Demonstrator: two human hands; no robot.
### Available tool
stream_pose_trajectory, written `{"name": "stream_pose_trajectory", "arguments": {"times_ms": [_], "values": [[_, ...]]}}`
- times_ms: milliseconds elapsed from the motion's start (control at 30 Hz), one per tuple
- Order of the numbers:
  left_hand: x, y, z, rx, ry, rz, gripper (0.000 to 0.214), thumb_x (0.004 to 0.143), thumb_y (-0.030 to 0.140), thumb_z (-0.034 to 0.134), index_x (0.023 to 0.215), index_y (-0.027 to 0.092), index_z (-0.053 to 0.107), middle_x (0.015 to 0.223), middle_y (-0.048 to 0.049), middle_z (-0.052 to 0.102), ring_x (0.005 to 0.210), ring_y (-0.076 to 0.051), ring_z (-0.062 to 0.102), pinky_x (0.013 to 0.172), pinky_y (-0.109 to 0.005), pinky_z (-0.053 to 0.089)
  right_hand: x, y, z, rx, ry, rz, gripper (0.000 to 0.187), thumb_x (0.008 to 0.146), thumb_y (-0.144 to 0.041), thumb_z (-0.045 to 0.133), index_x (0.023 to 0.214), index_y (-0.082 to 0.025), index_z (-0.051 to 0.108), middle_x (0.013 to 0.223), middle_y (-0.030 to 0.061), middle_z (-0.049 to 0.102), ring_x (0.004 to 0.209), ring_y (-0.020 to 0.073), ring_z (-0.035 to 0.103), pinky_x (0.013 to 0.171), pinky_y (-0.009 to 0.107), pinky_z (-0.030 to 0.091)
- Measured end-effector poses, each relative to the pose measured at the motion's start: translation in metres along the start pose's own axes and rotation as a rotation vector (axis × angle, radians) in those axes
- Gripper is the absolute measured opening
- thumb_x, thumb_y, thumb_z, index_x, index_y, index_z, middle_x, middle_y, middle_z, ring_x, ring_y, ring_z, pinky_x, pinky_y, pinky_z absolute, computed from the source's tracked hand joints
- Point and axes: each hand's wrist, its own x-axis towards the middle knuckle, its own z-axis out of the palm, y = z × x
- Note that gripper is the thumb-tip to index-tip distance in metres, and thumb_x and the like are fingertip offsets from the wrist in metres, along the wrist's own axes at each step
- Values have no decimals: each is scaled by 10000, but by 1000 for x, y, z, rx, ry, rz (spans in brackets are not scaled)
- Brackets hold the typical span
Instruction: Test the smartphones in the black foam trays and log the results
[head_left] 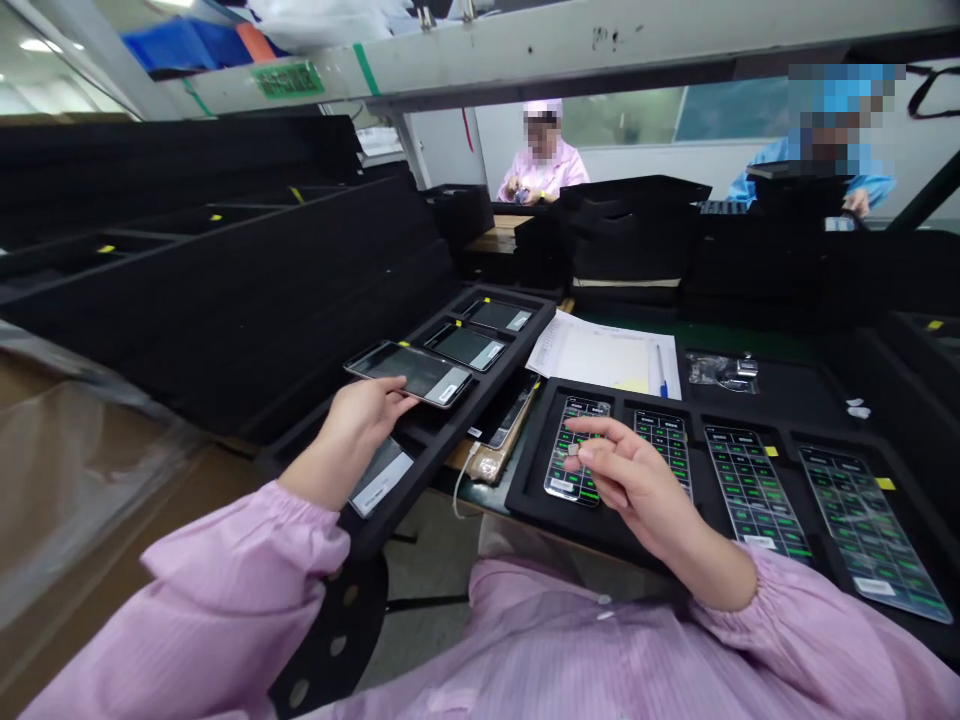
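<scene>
My left hand (360, 415) grips a dark-screened phone (412, 372) by its near end and holds it just above the left black foam tray (525, 335). In that tray lie more dark phones, one (466, 346) behind the held one and another (501, 316) further back. My right hand (626, 475) hovers over the right foam tray (536, 480), its fingertips on a lit phone (574, 450) that shows a grid of green buttons. Beside it in the same tray lie further lit phones with green grids (754, 490).
A paper sheet (600, 355) with a blue pen (662, 372) lies behind the right tray. Tall stacks of black foam trays (225, 270) rise at the left. Two people in work coats sit across the bench. A phone on a cable (510, 415) rests between the trays.
</scene>
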Motion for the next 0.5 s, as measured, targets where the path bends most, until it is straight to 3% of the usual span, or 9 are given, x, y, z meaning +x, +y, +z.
{"name": "stream_pose_trajectory", "arguments": {"times_ms": [67, 233, 367, 500], "values": [[-29, 0, 4, -14, -82, -2, 255, 838, -61, 470, 972, 85, 630, 799, -55, 656, 723, -133, 660, 668, -242, 584, -2, 0, 4, -32, -41, 17, 296, 747, -349, 781, 950, -154, 690, 763, 61, 761, 370, 14, 284, 372, 196, 145], [-96, -21, 16, -26, -315, -61, 213, 785, -39, 527, 849, 111, 665, 808, -90, 715, 830, -211, 710, 788, -346, 621, -12, -1, 19, -10, -147, 41, 276, 810, -394, 734, 788, -175, 567, 819, 84, 781, 293, -3, 279, 321, 186, 106], [-115, -35, 17, -36, -406, -31, 128, 771, 23, 594, 789, 133, 656, 917, -114, 739, 946, -261, 715, 859, -400, 608, -20, -2, 25, 0, -142, -31, 300, 844, -404, 700, 778, -195, 494, 853, 88, 786, 284, 1, 306, 307, 170, 130], [-118, -40, 13, -32, -472, 11, 175, 757, 72, 633, 910, 149, 667, 997, -108, 740, 1010, -280, 703, 853, -408, 606, -22, -3, 26, 29, -114, -34, 313, 844, -408, 682, 765, -207, 456, 846, 93, 788, 275, 0, 282, 303, 167, 135]]}}
